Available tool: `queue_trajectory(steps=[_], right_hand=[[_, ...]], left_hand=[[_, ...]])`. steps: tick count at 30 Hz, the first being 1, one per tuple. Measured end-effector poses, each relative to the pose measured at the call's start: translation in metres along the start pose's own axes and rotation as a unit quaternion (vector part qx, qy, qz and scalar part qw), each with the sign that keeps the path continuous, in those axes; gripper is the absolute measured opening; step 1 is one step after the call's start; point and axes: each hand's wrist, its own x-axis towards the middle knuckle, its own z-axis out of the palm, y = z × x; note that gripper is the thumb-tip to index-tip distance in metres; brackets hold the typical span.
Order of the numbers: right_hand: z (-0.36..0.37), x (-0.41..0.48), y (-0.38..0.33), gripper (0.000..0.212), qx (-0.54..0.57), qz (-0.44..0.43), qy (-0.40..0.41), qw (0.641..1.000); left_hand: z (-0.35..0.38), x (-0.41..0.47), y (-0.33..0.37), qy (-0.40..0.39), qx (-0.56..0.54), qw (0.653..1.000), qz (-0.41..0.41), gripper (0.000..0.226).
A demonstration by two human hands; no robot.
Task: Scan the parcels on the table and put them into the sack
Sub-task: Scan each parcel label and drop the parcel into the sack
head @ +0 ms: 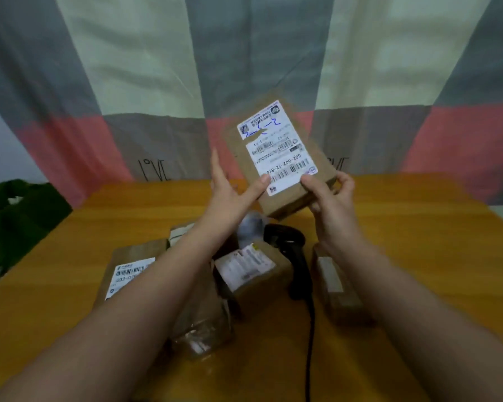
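Note:
A flat brown cardboard parcel (pixel 276 152) with a white shipping label is raised above the table, label facing me. My right hand (pixel 331 204) grips its lower right corner, thumb on the label. My left hand (pixel 230 192) touches the parcel's lower left edge with its thumb, its fingers straight. Below on the orange table (pixel 418 242) lies a black barcode scanner (pixel 291 250) with its cable running toward me. Several brown parcels lie around it: one at left (pixel 131 268), one in the middle (pixel 253 271), one at right (pixel 337 288). A dark green sack (pixel 18 216) sits at the table's left edge.
A transparent-wrapped parcel (pixel 201 329) lies under my left forearm. A grey, white and pink checked cloth (pixel 244 68) hangs behind the table. A grey rounded object (pixel 251 227) sits beside the scanner head.

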Motion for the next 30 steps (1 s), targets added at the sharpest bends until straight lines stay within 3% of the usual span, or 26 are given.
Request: queue_trajectory(steps=[4,8,12,16,20,22,23,25,28,30], right_hand=[[-0.016,-0.033,-0.015,0.059,0.06,-0.053,-0.066,0.995],[-0.027,-0.088,-0.036,0.058,0.003,-0.07,-0.127,0.989],[-0.037,-0.132,-0.051,0.092,-0.122,-0.082,-0.172,0.974],[-0.035,-0.163,-0.065,0.104,-0.248,-0.101,-0.26,0.928],[-0.026,-0.178,-0.055,0.121,-0.293,-0.069,-0.344,0.889],[-0.023,-0.181,-0.042,0.123,-0.292,-0.037,-0.379,0.878],[-0.023,-0.18,-0.033,0.119,-0.285,-0.02,-0.388,0.876],[-0.022,-0.175,-0.012,0.102,-0.274,0.007,-0.363,0.891],[-0.032,-0.155,0.022,0.057,-0.361,-0.039,-0.181,0.914],[-0.043,-0.139,0.04,0.04,-0.494,-0.08,-0.091,0.861]], left_hand=[[-0.02,-0.044,0.018,0.092,0.172,0.958,0.209,0.11],[-0.04,-0.105,0.039,0.128,0.3,0.909,0.259,0.092],[-0.064,-0.158,0.042,0.063,0.351,0.902,0.246,0.091],[-0.091,-0.194,0.044,-0.017,0.338,0.917,0.213,0.086],[-0.111,-0.213,0.028,-0.261,0.232,0.936,0.039,0.071],[-0.113,-0.219,0.004,-0.32,0.132,0.938,-0.031,0.071],[-0.111,-0.222,-0.01,-0.313,0.104,0.943,-0.044,0.066],[-0.104,-0.228,-0.037,-0.241,0.077,0.966,-0.05,0.052],[-0.094,-0.235,-0.074,-0.102,0.034,0.99,-0.093,0.052],[-0.087,-0.235,-0.093,-0.036,-0.015,0.992,-0.118,0.06]])
